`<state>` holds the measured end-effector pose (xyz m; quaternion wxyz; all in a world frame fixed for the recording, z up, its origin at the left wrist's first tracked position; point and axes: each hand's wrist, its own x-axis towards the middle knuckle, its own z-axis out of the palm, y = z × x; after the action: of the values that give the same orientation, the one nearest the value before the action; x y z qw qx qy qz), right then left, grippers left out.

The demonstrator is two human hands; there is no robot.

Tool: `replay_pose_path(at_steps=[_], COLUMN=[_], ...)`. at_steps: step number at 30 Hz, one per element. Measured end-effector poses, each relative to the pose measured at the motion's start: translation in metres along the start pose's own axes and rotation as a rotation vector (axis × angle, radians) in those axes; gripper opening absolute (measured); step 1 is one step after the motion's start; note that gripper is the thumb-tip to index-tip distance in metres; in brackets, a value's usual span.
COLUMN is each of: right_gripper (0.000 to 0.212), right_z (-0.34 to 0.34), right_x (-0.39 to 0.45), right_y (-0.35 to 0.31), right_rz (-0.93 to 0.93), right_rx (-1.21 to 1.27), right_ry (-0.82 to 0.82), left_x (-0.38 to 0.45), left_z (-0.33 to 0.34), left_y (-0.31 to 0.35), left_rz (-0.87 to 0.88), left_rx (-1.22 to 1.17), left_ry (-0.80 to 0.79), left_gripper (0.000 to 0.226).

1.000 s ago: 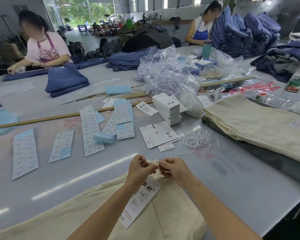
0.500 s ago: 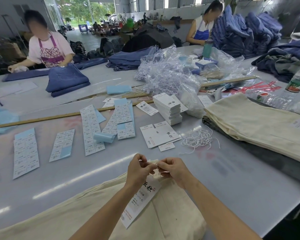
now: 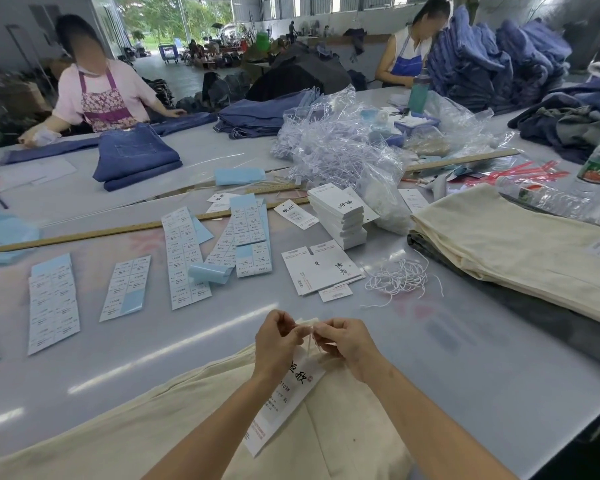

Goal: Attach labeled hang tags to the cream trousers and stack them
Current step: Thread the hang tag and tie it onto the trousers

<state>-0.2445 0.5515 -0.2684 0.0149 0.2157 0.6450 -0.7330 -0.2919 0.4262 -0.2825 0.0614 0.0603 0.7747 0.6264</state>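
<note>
- Head view: hardly changed from before, left hand (image 3: pixel 277 337) and right hand (image 3: pixel 344 342) still pinching thin white string (image 3: pixel 309 336).
- Glossy rectangular hang tag (image 3: pixel 284 396) lying on soft cream trousers (image 3: pixel 174 417), smooth grey desk (image 3: pixel 465 358).

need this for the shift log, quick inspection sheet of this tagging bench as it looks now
surface: grey table, glossy.
job's things: hang tag lies on cream trousers; finished stack at right.
clutter: label sheets, tag pile, loose strings, plastic bags.
hands: left hand and right hand pinch the tag's string.
cables: nothing seen.
surroundings: two people folding blue jeans.
</note>
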Motion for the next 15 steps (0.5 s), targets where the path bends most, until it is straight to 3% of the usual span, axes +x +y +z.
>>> replay_pose_path(at_steps=[2,5,7,10,15], right_gripper=[0.018,0.024,0.017,0.024,0.03], right_z=[0.016,0.028,0.019,0.005,0.008], right_x=[-0.008,-0.01,-0.007,-0.005,-0.005], right_y=[0.006,0.006,-0.001,-0.004,-0.002], right_rz=[-0.04,-0.046,-0.031,-0.005,-0.014], right_rx=[-0.081,0.051,0.079,0.015,-0.015], right_ry=[-0.059,0.001,0.005,0.015,-0.004], left_x=[0.004,0.012,0.016,0.018,0.012], left_z=[0.006,0.019,0.02,0.009,-0.012], left_y=[0.01,0.032,0.039,0.03,0.007], left_rz=[0.055,0.137,0.086,0.015,-0.161], left_rx=[0.066,0.123,0.008,-0.072,-0.16], left_ry=[-0.026,-0.168,-0.179,-0.181,-0.228], left_gripper=[0.03,0.027,0.018,0.004,0.011])
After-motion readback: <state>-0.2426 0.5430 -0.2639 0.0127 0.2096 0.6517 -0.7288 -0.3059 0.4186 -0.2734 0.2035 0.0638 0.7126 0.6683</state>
